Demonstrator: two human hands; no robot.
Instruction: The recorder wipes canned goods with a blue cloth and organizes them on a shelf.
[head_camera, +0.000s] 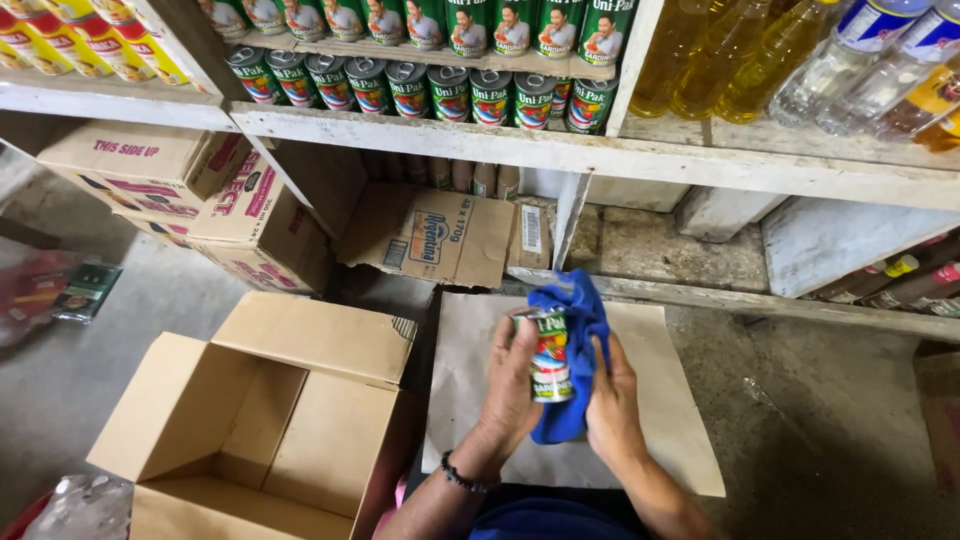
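Can (549, 355) centre frame, gripped by left hand (512, 385); right hand (612, 405) closed on blue cloth (572, 330). Risk: can slips w/ hard rubbing.

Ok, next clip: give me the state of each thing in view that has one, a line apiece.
Can: upright, held in the left hand.
Blue cloth: wrapped round the can's far side, pressed on by the right hand.
Cardboard box: open, flaps out, nothing visible inside.
Flat cardboard sheet: lying on the floor under the hands.
Shelf cans: lying on their sides in a row, upright ones behind.
Oil bottles: capped ends out of view, standing on the shelf.
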